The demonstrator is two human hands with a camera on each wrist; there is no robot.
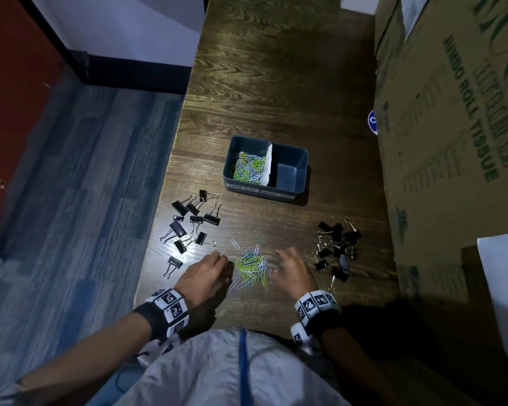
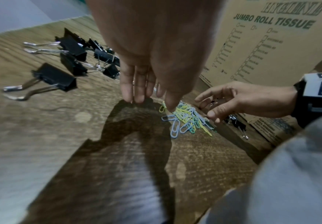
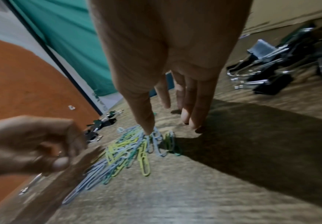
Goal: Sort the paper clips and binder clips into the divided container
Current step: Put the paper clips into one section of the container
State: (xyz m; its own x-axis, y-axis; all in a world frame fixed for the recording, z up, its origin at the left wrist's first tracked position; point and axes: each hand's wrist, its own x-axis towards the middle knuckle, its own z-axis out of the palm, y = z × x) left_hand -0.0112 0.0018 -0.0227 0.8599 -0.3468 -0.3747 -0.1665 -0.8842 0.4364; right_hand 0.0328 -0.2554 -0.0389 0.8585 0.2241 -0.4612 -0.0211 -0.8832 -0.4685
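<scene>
Between the two hands, on the dark wooden table [image 1: 276,92], lies a loose heap of coloured paper clips [image 1: 252,269] in yellow-green, pale blue and white. The left hand [image 1: 206,276] is at the heap's left edge; in the left wrist view its fingers [image 2: 135,84] reach down nearly straight, tips at or just above the tabletop, and the thumb tip meets the nearest clips. The right wrist view shows the same hand more curled, but blurred, so I cannot tell whether it has hold of a clip. The right hand [image 1: 294,272] is at the heap's right edge with fingers [image 3: 189,103] spread and extended downward, loosely open; its thumb tip touches the top of the heap and nothing is clasped.

Left of the left fingers, a scatter of black binder clips [image 1: 192,221] with silver wire handles lies on the table, each mostly apart from the next. Right of the right fingers, a second group of black binder clips [image 1: 336,250] is piled more tightly. A few stray paper clips [image 1: 234,243] lie just beyond the fingertips.

Farther beyond the fingertips stands the dark blue divided container [image 1: 301,159]. Its left compartment holds a mass of paper clips [image 1: 248,169]; the right compartment, past the white divider [image 1: 268,164], shows bare floor. A large cardboard box [image 1: 452,127] printed JUMBO ROLL TISSUE stands along the table's right side.
</scene>
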